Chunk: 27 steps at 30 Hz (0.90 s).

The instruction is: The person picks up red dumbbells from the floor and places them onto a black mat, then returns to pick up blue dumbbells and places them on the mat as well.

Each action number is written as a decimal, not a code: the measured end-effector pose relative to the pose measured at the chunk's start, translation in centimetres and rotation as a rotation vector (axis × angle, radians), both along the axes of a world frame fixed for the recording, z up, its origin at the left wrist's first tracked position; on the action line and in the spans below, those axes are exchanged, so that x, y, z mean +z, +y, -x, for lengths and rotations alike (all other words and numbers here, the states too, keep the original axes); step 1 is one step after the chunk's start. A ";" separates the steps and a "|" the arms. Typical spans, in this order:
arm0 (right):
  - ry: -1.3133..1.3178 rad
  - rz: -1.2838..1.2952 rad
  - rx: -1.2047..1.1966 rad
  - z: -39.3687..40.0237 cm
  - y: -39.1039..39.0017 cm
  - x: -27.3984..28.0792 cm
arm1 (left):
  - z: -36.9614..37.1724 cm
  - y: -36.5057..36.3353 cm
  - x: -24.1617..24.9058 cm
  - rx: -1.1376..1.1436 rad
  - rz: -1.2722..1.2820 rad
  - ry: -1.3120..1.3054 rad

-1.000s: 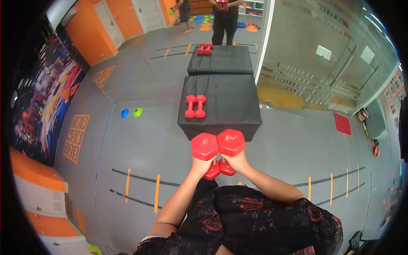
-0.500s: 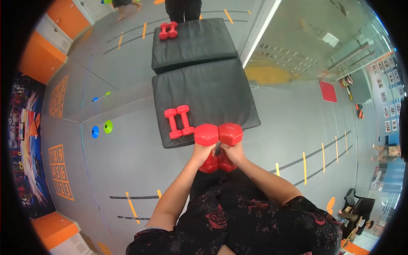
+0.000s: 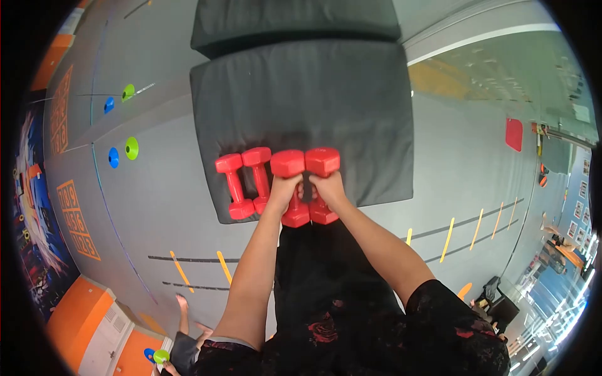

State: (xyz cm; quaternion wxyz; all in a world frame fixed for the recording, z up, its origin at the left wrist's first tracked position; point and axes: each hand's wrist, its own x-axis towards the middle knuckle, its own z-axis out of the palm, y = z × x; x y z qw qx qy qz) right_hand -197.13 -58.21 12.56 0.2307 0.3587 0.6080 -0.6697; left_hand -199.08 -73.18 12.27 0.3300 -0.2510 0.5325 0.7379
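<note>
Arms outstretched | left hand, right hand each gripping dumbbells, seemingly over mat

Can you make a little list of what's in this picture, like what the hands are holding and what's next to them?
left hand: closed around the handle of a red dumbbell
right hand: closed around the handle of a second red dumbbell
held pair: side by side, heads touching, over the near edge of the black padded box
resting pair: two more red dumbbells lying on the box, just to the left of the left hand
behind: another black box, end to end with the first
floor: grey, with blue and green discs at left
</note>
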 end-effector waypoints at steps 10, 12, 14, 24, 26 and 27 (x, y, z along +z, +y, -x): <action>-0.177 0.007 0.010 2.3 0.0 -7.4 | 1.5 -0.2 -7.6 0.083 0.004 -0.177; -0.189 0.039 0.001 2.6 0.0 -7.6 | 1.6 -0.3 -8.1 0.059 0.008 -0.196; -0.177 0.035 0.004 2.7 0.0 -7.6 | 1.6 -0.3 -8.4 0.062 -0.005 -0.214; -0.130 -0.035 0.028 2.4 -0.3 -7.8 | 1.5 -0.2 -8.5 0.078 0.013 -0.157; -0.121 -0.057 0.011 2.4 -0.4 -7.8 | 1.4 -0.1 -8.6 0.083 0.020 -0.151; -0.127 -0.070 0.030 2.6 -0.4 -7.8 | 1.4 -0.1 -8.7 0.082 0.031 -0.142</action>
